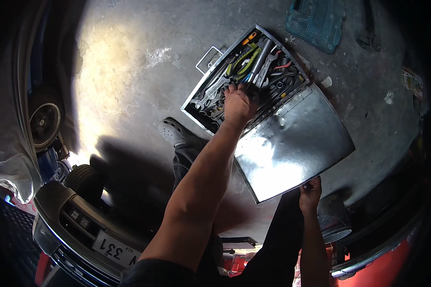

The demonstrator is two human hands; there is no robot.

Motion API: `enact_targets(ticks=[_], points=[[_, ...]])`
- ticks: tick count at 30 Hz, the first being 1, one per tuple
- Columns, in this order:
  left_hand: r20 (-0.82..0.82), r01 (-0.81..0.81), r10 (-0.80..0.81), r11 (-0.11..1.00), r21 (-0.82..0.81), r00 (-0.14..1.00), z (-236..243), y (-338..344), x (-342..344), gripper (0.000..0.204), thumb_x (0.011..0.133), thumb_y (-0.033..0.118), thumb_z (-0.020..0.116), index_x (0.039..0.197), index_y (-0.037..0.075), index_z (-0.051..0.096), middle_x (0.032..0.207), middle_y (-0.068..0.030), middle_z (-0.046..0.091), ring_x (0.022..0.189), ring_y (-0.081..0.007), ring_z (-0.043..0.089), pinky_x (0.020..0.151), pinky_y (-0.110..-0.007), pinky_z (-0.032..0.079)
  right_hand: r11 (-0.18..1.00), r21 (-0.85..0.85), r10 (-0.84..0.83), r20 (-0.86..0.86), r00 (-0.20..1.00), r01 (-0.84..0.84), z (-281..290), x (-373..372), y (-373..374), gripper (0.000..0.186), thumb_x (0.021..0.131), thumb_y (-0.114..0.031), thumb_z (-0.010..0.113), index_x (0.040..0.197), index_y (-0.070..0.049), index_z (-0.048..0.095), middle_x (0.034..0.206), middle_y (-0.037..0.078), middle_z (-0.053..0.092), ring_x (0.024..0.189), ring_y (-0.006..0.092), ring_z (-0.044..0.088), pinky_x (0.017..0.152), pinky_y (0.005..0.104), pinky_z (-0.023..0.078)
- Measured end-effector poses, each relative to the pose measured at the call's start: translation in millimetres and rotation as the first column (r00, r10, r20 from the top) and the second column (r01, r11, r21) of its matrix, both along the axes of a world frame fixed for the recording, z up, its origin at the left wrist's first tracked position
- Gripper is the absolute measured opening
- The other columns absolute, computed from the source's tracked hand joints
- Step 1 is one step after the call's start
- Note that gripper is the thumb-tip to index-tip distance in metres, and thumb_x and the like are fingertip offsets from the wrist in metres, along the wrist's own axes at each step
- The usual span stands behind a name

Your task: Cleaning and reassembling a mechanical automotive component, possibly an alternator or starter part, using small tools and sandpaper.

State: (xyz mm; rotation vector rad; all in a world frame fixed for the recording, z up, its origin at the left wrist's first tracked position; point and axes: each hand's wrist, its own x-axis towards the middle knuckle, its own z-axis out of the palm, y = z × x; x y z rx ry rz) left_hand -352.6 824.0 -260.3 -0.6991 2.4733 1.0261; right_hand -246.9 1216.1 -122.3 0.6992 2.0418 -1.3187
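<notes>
My left hand [239, 105] is down inside an open metal toolbox [190, 108], fingers curled among the packed tools; what they grip is hidden. Around it lie open-end wrenches [198, 102], green-handled pliers [246, 60], a long silver tool [262, 55] and an orange-handled tool [249, 38]. The dented silver lid [297, 129] lies folded open toward me, bright with glare. My right hand [310, 193] has its fingers closed at the lid's lower right edge.
A grey clog [172, 131] is beside the box on the concrete floor [124, 57]. A teal plastic case [316, 26] lies beyond it. At left are a wheel [43, 124], a tire [81, 184] and a loose bumper [67, 210]; a dark cylinder [334, 220] is at lower right.
</notes>
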Motion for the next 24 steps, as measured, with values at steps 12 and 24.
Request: enact_targets(ticks=[12,24], points=[[-0.096,0.139,-0.103,0.804,0.578,0.990,-71.3,-93.8,-7.0,0.040,0.107,0.022,0.040,0.133,0.013,0.070,0.121,-0.0176,0.075,0.114,-0.0302,0.071,0.105,-0.037,0.053,0.971,0.060,0.234,-0.021,0.972,-0.232,-31.2,12.7,-35.9,0.051,0.087,0.013,0.073,0.132,-0.006,0.058,0.123,0.003,0.059,0.108,0.0131,0.060,0.094,0.0284,0.050],[0.035,0.178,-0.176,0.930,-0.323,0.984,14.2,-36.5,-92.5,0.030,0.102,0.027,0.054,0.123,0.009,0.065,0.116,-0.0188,0.074,0.115,-0.0372,0.068,0.096,-0.046,0.057,0.933,0.187,0.318,-0.023,0.948,-0.308,13.1,-15.1,-47.5,0.042,0.083,0.017,0.073,0.116,-0.007,0.060,0.104,-0.001,0.052,0.086,0.0084,0.049,0.081,0.0233,0.046]])
